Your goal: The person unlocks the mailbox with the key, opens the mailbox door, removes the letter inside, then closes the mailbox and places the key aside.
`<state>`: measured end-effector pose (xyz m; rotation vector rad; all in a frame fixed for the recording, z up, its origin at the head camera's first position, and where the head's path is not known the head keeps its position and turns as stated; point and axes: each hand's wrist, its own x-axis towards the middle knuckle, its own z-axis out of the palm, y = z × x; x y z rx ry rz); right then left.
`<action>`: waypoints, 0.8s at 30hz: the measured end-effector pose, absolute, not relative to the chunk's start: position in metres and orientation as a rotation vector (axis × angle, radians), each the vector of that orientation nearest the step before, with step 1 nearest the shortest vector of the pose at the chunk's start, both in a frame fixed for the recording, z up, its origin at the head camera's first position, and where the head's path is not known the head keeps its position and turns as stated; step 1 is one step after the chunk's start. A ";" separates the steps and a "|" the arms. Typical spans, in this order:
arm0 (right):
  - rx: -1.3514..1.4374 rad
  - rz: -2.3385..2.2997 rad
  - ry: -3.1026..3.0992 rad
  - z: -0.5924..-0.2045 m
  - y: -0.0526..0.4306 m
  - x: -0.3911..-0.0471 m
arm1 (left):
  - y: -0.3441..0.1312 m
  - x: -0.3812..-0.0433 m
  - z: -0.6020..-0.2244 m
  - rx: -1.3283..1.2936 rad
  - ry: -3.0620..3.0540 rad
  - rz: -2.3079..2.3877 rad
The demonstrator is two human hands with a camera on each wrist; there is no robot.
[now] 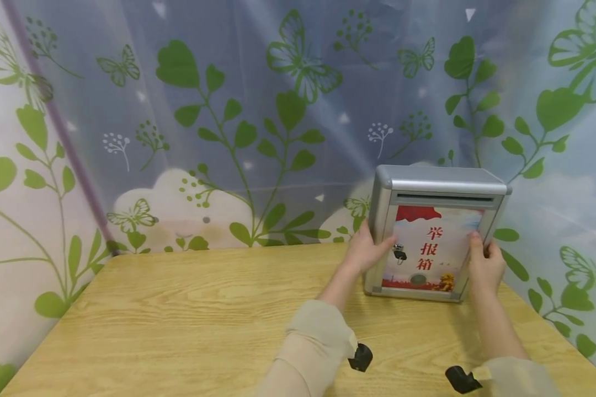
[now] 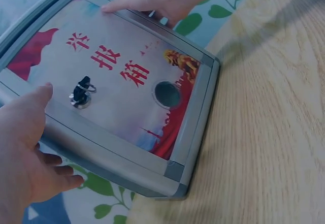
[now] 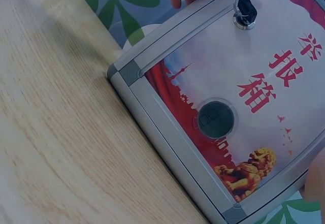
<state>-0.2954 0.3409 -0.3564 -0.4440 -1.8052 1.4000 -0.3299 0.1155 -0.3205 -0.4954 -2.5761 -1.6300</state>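
The metal box point(image 1: 442, 242) stands on the right-hand part of the bench point(image 1: 203, 314), its slot point(image 1: 444, 199) and lock point(image 2: 80, 101) facing the person; the left hand point(image 1: 365, 248) and right hand point(image 1: 485, 266) grip its opposite sides, thumbs on the front frame and fingers round the sides, presumably to steady and align it. A black key point(image 1: 400, 256) juts from the lock just beside the left thumb, where it could catch, and the patterned curtain point(image 1: 248, 132) behind and to the right likely limits room there.
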 end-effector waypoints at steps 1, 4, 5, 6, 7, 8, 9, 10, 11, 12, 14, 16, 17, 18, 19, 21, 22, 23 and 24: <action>-0.445 1.409 -1.797 -0.356 0.341 -0.296 | 0.117 -0.330 -0.322 -0.496 -2.571 -1.633; -0.451 1.448 -1.777 -0.356 0.341 -0.296 | 0.121 -0.333 -0.326 -0.507 -2.546 -1.634; -0.451 1.460 -1.764 -0.356 0.341 -0.297 | 0.122 -0.334 -0.328 -0.509 -2.534 -1.637; -0.449 1.476 -1.749 -0.357 0.340 -0.297 | 0.123 -0.334 -0.330 -0.506 -2.527 -1.639; -0.444 1.478 -1.738 -0.357 0.340 -0.297 | 0.124 -0.335 -0.331 -0.499 -2.517 -1.647; -0.442 1.486 -1.727 -0.357 0.339 -0.298 | 0.125 -0.336 -0.332 -0.488 -2.502 -1.665; -0.435 1.498 -1.714 -0.357 0.339 -0.298 | 0.126 -0.336 -0.333 -0.480 -2.488 -1.684; -0.434 1.496 -1.709 -0.357 0.338 -0.299 | 0.127 -0.336 -0.334 -0.469 -2.470 -1.714; -0.428 1.497 -1.705 -0.357 0.337 -0.299 | 0.127 -0.336 -0.335 -0.458 -2.450 -1.741; -0.425 1.507 -1.701 -0.358 0.337 -0.299 | 0.128 -0.336 -0.335 -0.447 -2.433 -1.766; -0.421 1.494 -1.698 -0.358 0.336 -0.300 | 0.129 -0.336 -0.336 -0.438 -2.400 -1.811; -0.425 1.480 -1.698 -0.359 0.335 -0.300 | 0.129 -0.336 -0.336 -0.429 -2.387 -1.827; -0.425 1.476 -1.691 -0.359 0.335 -0.300 | 0.130 -0.335 -0.336 -0.425 -2.387 -1.830; -0.428 1.474 -1.683 -0.359 0.335 -0.300 | 0.130 -0.335 -0.335 -0.423 -2.390 -1.830; -0.430 1.463 -1.678 -0.360 0.335 -0.300 | 0.130 -0.335 -0.335 -0.420 -2.394 -1.829; -0.432 1.460 -1.660 -0.360 0.334 -0.301 | 0.130 -0.335 -0.335 -0.412 -2.404 -1.824; -0.428 1.448 -1.650 -0.360 0.334 -0.301 | 0.131 -0.335 -0.334 -0.410 -2.406 -1.825; -0.429 1.440 -1.643 -0.361 0.333 -0.301 | 0.131 -0.335 -0.333 -0.405 -2.408 -1.830; -0.428 1.433 -1.637 -0.360 0.333 -0.302 | 0.131 -0.335 -0.333 -0.402 -2.409 -1.832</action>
